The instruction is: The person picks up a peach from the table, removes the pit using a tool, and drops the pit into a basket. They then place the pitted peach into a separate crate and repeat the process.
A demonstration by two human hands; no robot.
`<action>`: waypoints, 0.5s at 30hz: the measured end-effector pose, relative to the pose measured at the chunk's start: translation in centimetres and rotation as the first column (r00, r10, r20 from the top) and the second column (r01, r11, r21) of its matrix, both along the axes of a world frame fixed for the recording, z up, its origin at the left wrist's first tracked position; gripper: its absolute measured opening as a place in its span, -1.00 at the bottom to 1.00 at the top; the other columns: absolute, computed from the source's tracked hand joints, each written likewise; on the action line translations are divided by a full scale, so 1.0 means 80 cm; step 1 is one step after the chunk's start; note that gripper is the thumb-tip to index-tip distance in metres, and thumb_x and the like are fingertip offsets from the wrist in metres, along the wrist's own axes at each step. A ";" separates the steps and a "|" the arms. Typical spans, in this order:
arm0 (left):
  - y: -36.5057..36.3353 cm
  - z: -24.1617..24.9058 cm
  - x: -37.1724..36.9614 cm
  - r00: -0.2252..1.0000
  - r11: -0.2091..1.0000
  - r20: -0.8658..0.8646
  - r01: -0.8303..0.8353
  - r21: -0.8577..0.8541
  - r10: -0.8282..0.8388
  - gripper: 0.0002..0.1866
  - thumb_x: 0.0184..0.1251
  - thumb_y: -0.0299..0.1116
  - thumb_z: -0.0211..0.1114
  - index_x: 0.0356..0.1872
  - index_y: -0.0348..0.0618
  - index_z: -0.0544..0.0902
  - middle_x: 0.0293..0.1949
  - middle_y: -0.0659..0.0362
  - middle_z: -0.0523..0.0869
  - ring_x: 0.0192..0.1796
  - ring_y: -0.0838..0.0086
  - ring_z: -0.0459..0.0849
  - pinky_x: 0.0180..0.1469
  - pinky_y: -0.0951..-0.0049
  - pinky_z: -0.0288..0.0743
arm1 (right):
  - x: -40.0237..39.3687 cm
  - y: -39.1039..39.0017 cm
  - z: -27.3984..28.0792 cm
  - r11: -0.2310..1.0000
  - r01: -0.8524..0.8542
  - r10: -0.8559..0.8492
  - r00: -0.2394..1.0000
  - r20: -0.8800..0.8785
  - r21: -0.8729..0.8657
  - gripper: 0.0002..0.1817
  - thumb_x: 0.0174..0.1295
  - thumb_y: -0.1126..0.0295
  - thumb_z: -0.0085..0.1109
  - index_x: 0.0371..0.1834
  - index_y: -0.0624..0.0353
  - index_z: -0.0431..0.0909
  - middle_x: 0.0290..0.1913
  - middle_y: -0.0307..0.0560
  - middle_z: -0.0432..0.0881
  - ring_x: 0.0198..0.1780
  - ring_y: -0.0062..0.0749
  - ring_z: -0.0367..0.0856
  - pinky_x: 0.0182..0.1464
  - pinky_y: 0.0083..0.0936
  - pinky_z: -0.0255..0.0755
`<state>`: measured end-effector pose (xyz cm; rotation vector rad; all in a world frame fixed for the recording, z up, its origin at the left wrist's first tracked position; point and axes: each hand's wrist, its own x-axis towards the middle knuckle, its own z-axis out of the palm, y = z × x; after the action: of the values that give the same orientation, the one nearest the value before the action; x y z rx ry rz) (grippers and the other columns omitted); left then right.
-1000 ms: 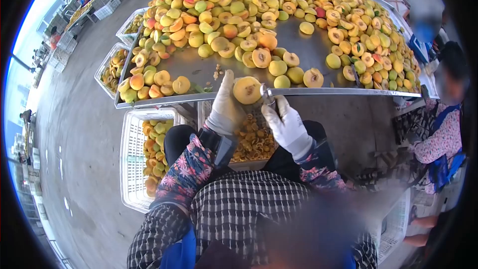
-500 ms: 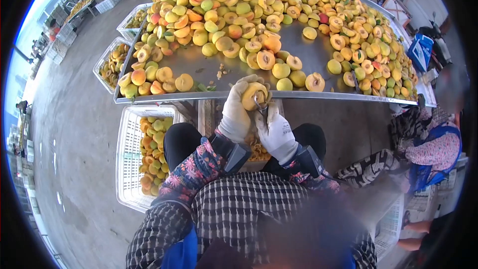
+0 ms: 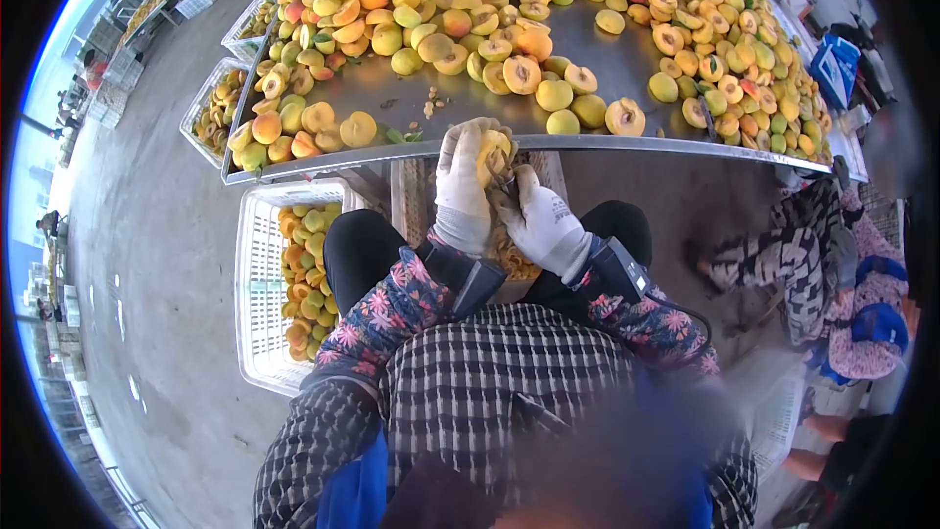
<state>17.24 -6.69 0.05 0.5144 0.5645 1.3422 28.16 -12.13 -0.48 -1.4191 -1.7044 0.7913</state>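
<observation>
My left hand (image 3: 464,184), in a white work glove, is closed round a halved yellow peach (image 3: 494,154) just below the table's front edge. Its cut side is turned toward my right hand (image 3: 545,225), also gloved in white. The fingers of that hand are closed on a small curved metal pitting tool (image 3: 502,177), whose tip is at the peach; the glove covers most of its handle. Many peach halves (image 3: 431,39) lie heaped on the metal table (image 3: 392,122) in front of me. Between my knees, partly hidden by my hands, stands a crate (image 3: 411,201) with pits or scraps in it.
At my left stands a white plastic basket (image 3: 257,284) with peach halves inside. More baskets (image 3: 199,122) line the table's left side. A co-worker in a pink patterned sleeve (image 3: 862,294) sits close on the right. Other people and stacked crates are far left.
My view has tilted, so the table sits higher. The peach half has turned from facing up to side-on, and my right hand has shifted beside it. The co-worker on the right has bent forward.
</observation>
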 end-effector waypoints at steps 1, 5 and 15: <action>0.002 -0.003 -0.003 1.000 1.000 -0.001 0.004 0.010 -0.004 -0.81 0.47 -0.28 0.17 -0.10 -0.19 0.56 -0.17 0.14 0.66 -0.10 0.41 0.66 -0.04 0.40 0.58 | 0.002 0.004 -0.004 1.000 -0.001 0.001 1.000 0.031 -0.008 -0.70 0.36 0.35 0.05 0.00 0.34 0.30 -0.29 0.41 0.58 -0.17 0.34 0.56 -0.23 -0.05 0.44; 0.012 -0.007 -0.013 0.980 0.992 -0.153 0.127 0.013 -0.124 -0.72 0.54 -0.23 0.04 -0.01 -0.24 0.51 -0.13 0.08 0.62 -0.04 0.32 0.62 0.07 0.31 0.53 | 0.011 0.002 -0.015 0.997 -0.069 0.069 0.998 0.004 0.022 -0.72 0.39 0.35 0.02 0.01 0.33 0.34 -0.26 0.32 0.59 -0.16 0.23 0.58 -0.17 -0.14 0.44; 0.013 -0.020 -0.001 0.965 0.991 -0.233 -0.104 0.086 0.122 -0.78 0.46 -0.26 0.21 -0.16 -0.23 0.62 -0.27 0.17 0.70 -0.23 0.53 0.65 -0.12 0.53 0.54 | 0.000 0.006 -0.030 0.999 -0.031 0.030 0.999 -0.037 -0.016 -0.73 0.42 0.29 -0.01 -0.01 0.30 0.39 -0.25 0.29 0.59 -0.15 0.19 0.59 -0.12 -0.15 0.43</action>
<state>17.13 -5.68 -1.54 0.7184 0.7525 1.4235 28.15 -11.68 -2.90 -1.3846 -1.6991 0.8452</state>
